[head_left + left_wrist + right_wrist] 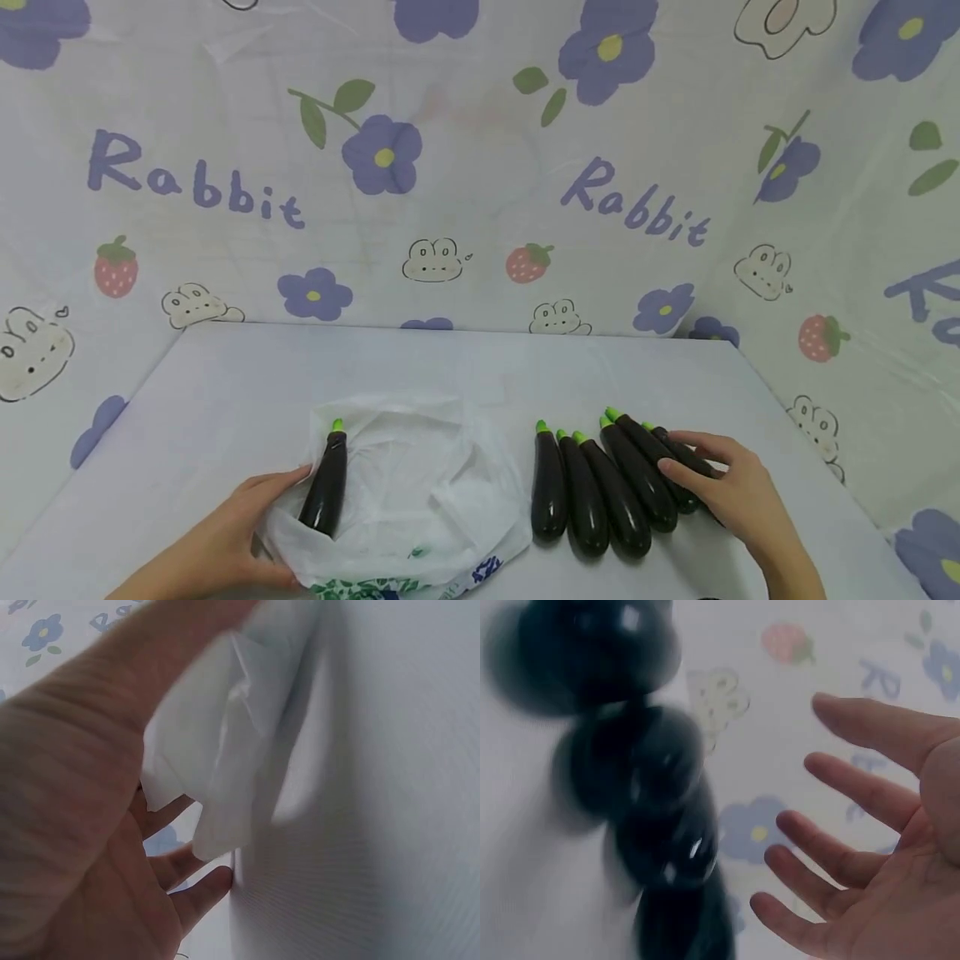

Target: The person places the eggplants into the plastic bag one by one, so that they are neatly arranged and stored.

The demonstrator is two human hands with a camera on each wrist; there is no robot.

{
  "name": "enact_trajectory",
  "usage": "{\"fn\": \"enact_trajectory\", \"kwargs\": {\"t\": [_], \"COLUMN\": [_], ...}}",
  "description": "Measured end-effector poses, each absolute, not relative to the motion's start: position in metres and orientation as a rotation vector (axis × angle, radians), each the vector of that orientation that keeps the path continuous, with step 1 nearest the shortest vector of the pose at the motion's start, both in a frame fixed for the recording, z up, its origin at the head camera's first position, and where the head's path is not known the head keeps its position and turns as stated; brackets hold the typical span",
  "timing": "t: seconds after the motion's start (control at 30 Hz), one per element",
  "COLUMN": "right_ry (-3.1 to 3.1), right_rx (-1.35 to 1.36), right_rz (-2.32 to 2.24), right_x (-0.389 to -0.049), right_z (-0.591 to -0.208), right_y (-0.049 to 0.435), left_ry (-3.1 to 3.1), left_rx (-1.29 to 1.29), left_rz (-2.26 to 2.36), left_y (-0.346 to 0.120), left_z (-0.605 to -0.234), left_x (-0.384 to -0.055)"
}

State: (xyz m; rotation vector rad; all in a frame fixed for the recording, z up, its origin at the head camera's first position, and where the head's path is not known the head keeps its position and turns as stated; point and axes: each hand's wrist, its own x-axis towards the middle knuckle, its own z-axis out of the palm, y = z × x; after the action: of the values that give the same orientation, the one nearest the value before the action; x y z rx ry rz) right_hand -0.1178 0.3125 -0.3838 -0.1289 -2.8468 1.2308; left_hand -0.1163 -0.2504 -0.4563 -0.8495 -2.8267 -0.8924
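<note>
A white plastic bag (420, 492) with green and blue print lies spread on the table. One dark eggplant (327, 483) with a green tip lies at the bag's left side, its lower end by a fold. My left hand (247, 525) touches the bag's left edge, thumb and fingers spread wide; in the left wrist view, loose bag plastic (225, 757) hangs between them. Beyond the bag's right side, several eggplants (588, 500) lie in a row. Over the rightmost eggplant (686, 454) is my right hand (723, 483). Its fingers (840, 855) are straight and parted in the right wrist view, beside the blurred eggplants.
A white table (450, 362) carries the bag and the eggplants. Behind it and along both sides hangs a pale cloth (480, 208) printed with flowers, strawberries and rabbits. The bag's lower right corner comes close to the leftmost eggplant of the row (550, 492).
</note>
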Motion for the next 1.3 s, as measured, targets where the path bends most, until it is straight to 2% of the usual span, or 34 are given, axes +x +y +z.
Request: {"fn": "enact_trajectory", "kwargs": {"t": [0.43, 0.67, 0.93, 1.3], "right_ry": [-2.836, -2.696, -2.711, -2.788], "right_rx": [-0.344, -0.563, -0.623, -0.523], "right_rz": [1.212, 1.582, 1.7, 1.739], "right_x": [-0.114, -0.116, -0.116, -0.117], "right_z": [-0.408, -0.415, -0.424, -0.429], "right_y": [0.363, 0.386, 0.397, 0.397], "left_ry": [-2.842, -2.845, -2.763, -2.732], "left_rx": [-0.86, -0.82, -0.85, -0.869], "left_rz": [-0.962, -0.926, -0.931, -0.923], "left_y": [-0.249, -0.25, -0.252, -0.251], "left_z": [-0.456, -0.453, -0.459, -0.463], "left_x": [-0.116, -0.114, -0.115, -0.115]}}
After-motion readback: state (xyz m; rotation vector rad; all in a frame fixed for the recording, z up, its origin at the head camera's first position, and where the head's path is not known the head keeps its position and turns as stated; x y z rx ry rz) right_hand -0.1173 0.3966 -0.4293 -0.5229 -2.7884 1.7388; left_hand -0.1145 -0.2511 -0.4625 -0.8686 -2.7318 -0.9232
